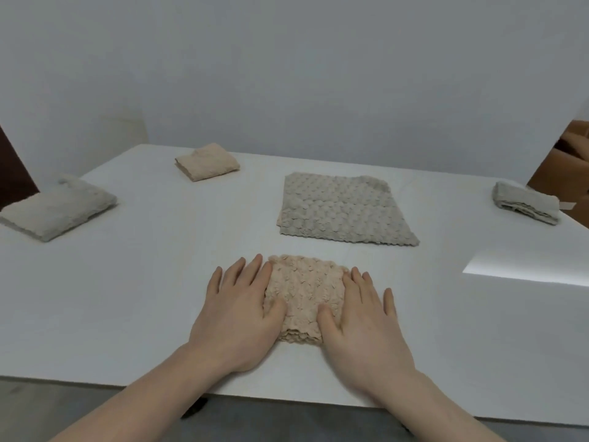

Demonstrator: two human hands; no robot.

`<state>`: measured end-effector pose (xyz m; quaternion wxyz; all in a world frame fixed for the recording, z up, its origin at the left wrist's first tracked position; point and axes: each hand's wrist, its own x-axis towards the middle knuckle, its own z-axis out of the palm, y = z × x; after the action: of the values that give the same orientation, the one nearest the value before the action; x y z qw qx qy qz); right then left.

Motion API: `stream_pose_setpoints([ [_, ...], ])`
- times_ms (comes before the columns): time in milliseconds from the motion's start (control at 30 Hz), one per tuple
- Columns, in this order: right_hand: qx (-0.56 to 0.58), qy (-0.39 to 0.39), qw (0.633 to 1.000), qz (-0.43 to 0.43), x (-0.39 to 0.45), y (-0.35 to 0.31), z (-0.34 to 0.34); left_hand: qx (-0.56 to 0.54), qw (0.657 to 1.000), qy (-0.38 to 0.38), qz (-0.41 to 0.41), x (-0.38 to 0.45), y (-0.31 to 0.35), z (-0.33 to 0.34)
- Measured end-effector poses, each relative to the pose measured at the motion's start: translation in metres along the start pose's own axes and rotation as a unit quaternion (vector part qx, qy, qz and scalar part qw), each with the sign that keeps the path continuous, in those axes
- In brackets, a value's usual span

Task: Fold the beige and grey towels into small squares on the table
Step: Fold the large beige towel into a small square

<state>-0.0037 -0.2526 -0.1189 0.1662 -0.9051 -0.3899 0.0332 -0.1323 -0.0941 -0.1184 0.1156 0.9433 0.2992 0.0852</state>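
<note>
Both flat hands, left [237,317] and right [363,320], fingers straight, were pressed on a bumpy beige folded square towel [304,299]; a scalloped grey towel [342,210] was spread beyond on the smooth white table [143,266].

Bare forearms, sleeveless, no jewellery

No readable text

Neither the towels, the worktop [127,282] nor the wall carries any legible word, label, brand or number.
</note>
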Motion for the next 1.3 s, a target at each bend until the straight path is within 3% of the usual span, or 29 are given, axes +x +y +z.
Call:
stream_pose_setpoints([
  [133,0.02,-0.008,1.0,0.009,0.0,0.0,-0.003,-0.01,1.0,-0.025,-0.009,0.001,0.001,-0.003],
  [233,0.132,-0.007,0.991,0.031,-0.002,-0.003,-0.017,-0.053,0.998,-0.043,-0.016,0.0,0.0,-0.011],
  [333,0.271,-0.008,0.956,0.11,0.002,-0.006,-0.038,-0.158,0.984,-0.068,-0.056,0.003,0.0,-0.023],
  [433,0.321,-0.06,0.926,0.191,0.005,-0.017,-0.069,-0.201,0.964,-0.131,-0.117,0.004,0.011,-0.05],
  [600,0.403,-0.087,0.872,0.263,-0.009,-0.055,-0.142,-0.397,0.87,-0.139,-0.258,-0.025,0.037,-0.129],
  [767,0.443,-0.087,0.845,0.287,-0.047,-0.086,-0.208,-0.505,0.796,-0.178,-0.283,-0.061,0.052,-0.199],
  [1067,0.426,-0.076,0.857,0.279,-0.057,-0.076,-0.261,-0.439,0.855,-0.149,-0.233,-0.05,0.073,-0.239],
  [1300,0.398,-0.073,0.878,0.256,-0.041,-0.028,-0.283,-0.387,0.888,-0.146,-0.2,-0.027,0.112,-0.234],
])
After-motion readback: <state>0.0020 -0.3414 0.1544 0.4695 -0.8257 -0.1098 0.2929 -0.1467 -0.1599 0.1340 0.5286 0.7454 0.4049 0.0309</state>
